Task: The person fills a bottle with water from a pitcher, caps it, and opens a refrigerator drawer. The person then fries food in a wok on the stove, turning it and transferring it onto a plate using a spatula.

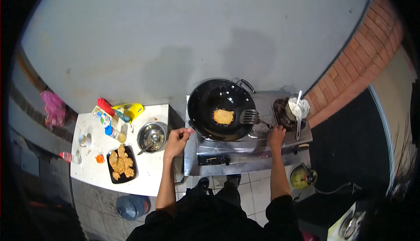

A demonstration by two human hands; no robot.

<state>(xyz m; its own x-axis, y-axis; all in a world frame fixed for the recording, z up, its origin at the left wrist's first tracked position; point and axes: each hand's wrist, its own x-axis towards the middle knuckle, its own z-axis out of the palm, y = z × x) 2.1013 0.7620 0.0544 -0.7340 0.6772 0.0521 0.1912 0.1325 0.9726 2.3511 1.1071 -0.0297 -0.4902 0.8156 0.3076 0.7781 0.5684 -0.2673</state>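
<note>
Right of the black wok [205, 105], the right hand [277, 134] grips a slotted metal spatula [249, 117]; left of it, the left hand [177, 140] curls, empty. No writing is legible.

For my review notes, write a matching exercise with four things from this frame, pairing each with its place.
Things
1. Fried piece
2. Steel bowl
3. Blue jug
4. Slotted spatula

Places
A. On the tiled floor, beneath the table's edge
B. In the right hand
C. Inside the black wok
D. On the white table, with a utensil in it

Pairs: 1-C, 2-D, 3-A, 4-B
</note>
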